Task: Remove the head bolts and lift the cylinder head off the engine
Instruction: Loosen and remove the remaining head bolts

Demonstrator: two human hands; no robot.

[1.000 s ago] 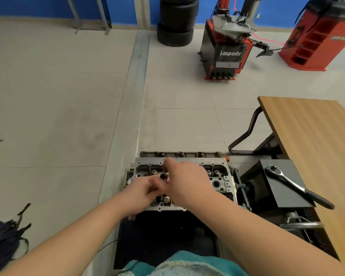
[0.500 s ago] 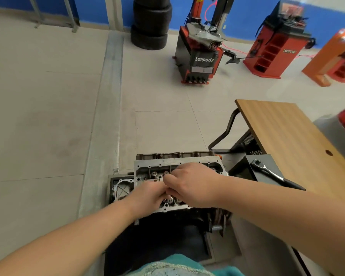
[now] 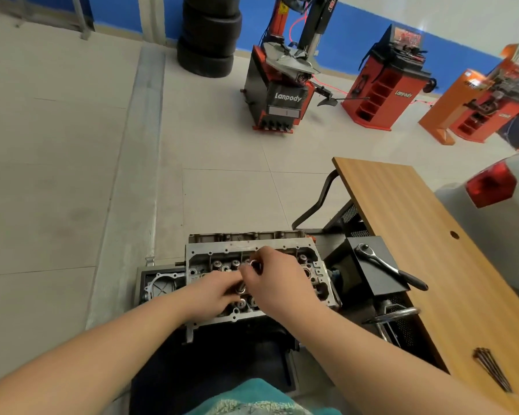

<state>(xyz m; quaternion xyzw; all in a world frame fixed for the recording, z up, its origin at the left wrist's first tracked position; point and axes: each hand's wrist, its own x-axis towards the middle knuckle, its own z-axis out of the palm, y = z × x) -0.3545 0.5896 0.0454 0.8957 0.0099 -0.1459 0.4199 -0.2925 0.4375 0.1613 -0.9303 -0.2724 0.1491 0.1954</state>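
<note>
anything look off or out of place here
Nothing stands out. Both hands, left and right, work a bolt on the cylinder head; the ratchet lies idle on the black box beside it.

- The tiled floor [image 3: 72, 175] carries most of what shows — pale tiles with a grey metal strip [image 3: 138, 181] running along it.
- On the floor at the far wall: a stack of black tyres [image 3: 209, 34], a red and black tyre changer [image 3: 277, 94] marked "Lanpody", and red machines [image 3: 384, 88] to its right.
- The engine stand [image 3: 369, 271] bears a black box, and on its top lies a ratchet wrench [image 3: 387, 266], handle pointing right.
- The wooden table [image 3: 426, 235] stands just beside the stand; thin dark rods [image 3: 492, 368] lie near its close end.
</note>
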